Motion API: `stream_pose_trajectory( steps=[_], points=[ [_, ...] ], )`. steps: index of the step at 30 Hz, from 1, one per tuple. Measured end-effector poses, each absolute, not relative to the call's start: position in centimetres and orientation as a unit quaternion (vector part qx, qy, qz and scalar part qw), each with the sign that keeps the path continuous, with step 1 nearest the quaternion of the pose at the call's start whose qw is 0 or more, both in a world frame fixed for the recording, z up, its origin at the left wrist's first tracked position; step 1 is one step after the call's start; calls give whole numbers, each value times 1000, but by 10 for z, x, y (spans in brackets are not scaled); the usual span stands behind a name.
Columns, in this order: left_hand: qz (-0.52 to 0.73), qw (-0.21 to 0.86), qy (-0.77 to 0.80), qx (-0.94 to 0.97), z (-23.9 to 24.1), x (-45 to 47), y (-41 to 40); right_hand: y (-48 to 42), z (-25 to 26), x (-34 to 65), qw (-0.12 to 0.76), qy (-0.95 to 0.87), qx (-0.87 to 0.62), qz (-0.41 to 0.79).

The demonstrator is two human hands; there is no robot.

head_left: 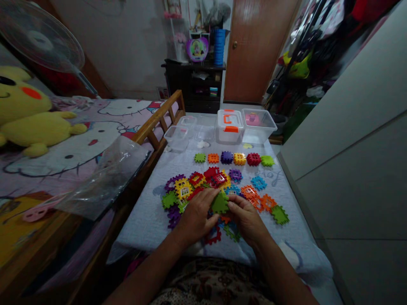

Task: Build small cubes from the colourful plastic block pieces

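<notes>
Over a heap of colourful interlocking plastic tiles (pixel 203 186) on a small table with a pale cloth (pixel 149 220), both my hands meet. My left hand (pixel 197 215) and my right hand (pixel 246 220) pinch a green triangular tile (pixel 220 204) between their fingertips, just above the heap. A neat row of several stacked tile groups (pixel 233 159), green, orange, purple, yellow, red and green, lies further back.
Clear plastic boxes (pixel 258 125), one with an orange-handled lid (pixel 229 125), stand at the table's far end. A bed with a yellow plush toy (pixel 28 116) and a plastic bag (pixel 108 178) lies left. A grey cabinet wall (pixel 349 161) is close on the right.
</notes>
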State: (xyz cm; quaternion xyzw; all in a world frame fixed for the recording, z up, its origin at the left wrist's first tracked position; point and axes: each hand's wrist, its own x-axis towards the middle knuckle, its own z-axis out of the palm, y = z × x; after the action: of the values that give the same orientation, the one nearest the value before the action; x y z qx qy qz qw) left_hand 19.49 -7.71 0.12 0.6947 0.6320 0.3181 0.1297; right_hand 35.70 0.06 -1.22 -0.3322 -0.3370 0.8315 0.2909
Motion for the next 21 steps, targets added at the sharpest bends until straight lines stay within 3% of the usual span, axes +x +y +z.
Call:
stream_pose_trajectory(
  steps=[10,21],
  points=[
    [310,110,630,703,8,187,-76,6,-16,366,253,-474,-258,803],
    [288,142,628,709,4,174,-82,13,-19,365,212,-727,-247,605]
  ],
)
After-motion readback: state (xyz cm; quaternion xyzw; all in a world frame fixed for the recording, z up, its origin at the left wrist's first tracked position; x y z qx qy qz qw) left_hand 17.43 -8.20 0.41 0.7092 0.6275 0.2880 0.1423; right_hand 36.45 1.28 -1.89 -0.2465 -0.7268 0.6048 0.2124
